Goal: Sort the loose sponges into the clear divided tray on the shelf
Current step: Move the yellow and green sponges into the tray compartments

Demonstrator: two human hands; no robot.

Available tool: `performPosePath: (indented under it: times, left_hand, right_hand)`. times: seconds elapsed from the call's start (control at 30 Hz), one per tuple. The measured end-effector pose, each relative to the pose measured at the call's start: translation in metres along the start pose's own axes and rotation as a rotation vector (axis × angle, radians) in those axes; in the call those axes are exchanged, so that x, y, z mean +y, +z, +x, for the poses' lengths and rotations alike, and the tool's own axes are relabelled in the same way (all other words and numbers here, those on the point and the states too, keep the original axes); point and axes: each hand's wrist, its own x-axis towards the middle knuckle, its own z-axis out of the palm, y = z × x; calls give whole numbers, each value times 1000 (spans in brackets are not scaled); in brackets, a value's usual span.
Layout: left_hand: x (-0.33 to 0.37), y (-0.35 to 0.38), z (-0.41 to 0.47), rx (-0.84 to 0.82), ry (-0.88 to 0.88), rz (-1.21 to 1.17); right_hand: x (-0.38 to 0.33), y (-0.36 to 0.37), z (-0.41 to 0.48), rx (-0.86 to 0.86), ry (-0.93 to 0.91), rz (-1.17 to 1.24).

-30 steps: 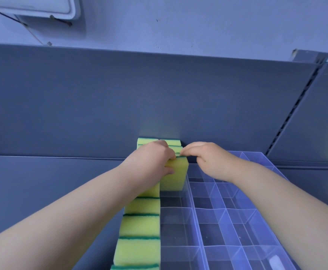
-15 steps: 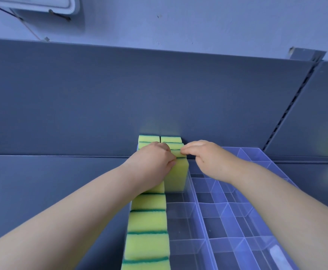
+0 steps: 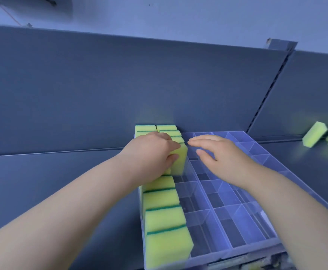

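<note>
A: How far is the sorting?

B: The left column of the clear divided tray (image 3: 272,240) is full. The left hand (image 3: 151,154) grips one yellow sponge (image 3: 179,159) in the second column; the right hand (image 3: 217,156) is open, empty.

A: What is left?

B: Two loose sponges (image 3: 315,134) on the shelf (image 3: 42,172), many empty compartments.

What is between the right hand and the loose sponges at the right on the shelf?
In the head view, only empty compartments of the clear tray and bare shelf separate the right hand from the loose sponges.
</note>
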Motion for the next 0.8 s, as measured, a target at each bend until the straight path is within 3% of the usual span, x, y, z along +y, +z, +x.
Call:
performPosePath:
  times: [0.1,0.27,0.43,0.6,0.8]
  left_hand:
    - [24,-15,-12,41,53,84]
    - [82,-23,-34,248,163,93]
    - [176,-3,-56,355,219,69]
    - [292,54,-84,360,262,-153]
    - [384,121,-103,190,264,-226]
  right_hand:
    - [-5,-17,-27,50,10,-4]
    - [-3,-45,-89,161,-13,-54]
    - [29,-57,-199,260,55,-80]
    - [79,-49,-336,334,285,13]
    - [113,-34,-459,346,542,30]
